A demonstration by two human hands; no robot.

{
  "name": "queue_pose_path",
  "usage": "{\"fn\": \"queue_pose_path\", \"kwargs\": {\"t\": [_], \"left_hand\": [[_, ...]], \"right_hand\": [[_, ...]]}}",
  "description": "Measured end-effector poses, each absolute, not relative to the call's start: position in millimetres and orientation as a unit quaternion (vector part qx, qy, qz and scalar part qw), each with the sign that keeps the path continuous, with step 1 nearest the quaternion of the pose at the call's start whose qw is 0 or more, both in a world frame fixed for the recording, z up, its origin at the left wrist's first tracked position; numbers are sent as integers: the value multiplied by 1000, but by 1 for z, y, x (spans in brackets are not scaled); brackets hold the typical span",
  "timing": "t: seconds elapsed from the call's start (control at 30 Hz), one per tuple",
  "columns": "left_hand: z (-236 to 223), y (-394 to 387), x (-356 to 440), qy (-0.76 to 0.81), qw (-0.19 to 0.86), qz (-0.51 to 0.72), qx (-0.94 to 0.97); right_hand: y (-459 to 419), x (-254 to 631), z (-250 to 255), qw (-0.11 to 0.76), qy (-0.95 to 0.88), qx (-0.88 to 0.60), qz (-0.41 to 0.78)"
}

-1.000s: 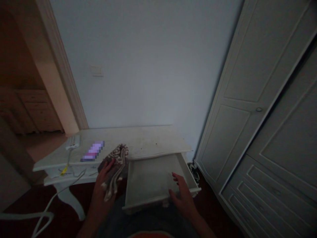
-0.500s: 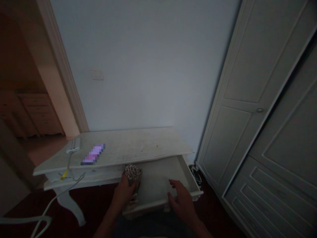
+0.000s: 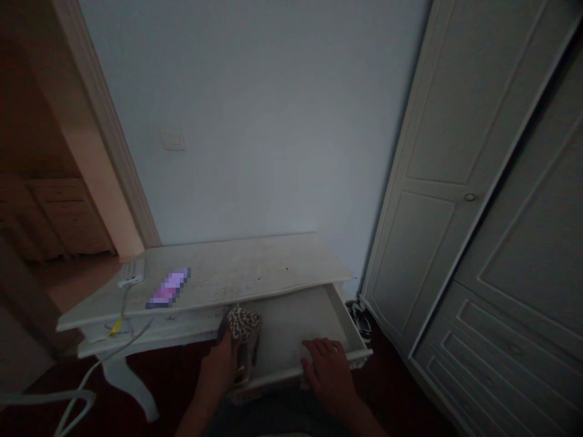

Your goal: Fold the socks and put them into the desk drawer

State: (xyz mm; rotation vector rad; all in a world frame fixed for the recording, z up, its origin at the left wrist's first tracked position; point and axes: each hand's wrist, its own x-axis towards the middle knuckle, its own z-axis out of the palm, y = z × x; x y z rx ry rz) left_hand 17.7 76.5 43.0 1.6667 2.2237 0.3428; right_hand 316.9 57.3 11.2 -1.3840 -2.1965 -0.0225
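Observation:
A rolled bundle of cloth (image 3: 243, 323) with a brown-and-white pattern stands at the left end of a pulled-out drawer (image 3: 291, 321). My left hand (image 3: 221, 363) is closed around its near left side, the fingers partly hidden behind the bundle. Across the drawer's front edge lies my right hand (image 3: 327, 367), with fingers bent inward and a gap between thumb and index finger. It holds no loose thing. Inside the drawer, the bare pale bottom shows to the right of the bundle.
The drawer belongs to a worn white table (image 3: 237, 261) against the wall. On it lie a blurred purple phone-like object (image 3: 168, 288) and a white power strip (image 3: 132, 273) with a cable. Shoes (image 3: 359, 320) sit beside a grey wardrobe (image 3: 419, 224) at right.
The bundle in my left hand has tipped slightly and shows more of its side. My right hand has moved down onto the drawer's front edge, its fingers closer together. The drawer looks unmoved.

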Motion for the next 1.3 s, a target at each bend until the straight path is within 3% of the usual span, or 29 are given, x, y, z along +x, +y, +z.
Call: {"fn": "queue_pose_path", "kwargs": {"t": [0.47,0.83,0.97,1.13,1.3], "left_hand": [[63,125,19,778,150,133,596],[45,64,6,766,143,118,616],[34,63,-4,760,185,179,596],[37,118,-18,720,282,320,548],[27,128,-26,687,321,373,535]], "right_hand": [[55,314,15,258,-812,-523,4],[56,312,16,258,-811,-525,-4],[56,312,16,250,-812,-528,-5],[55,312,18,255,-809,-529,-2],[55,312,16,270,-809,-523,-9]]}}
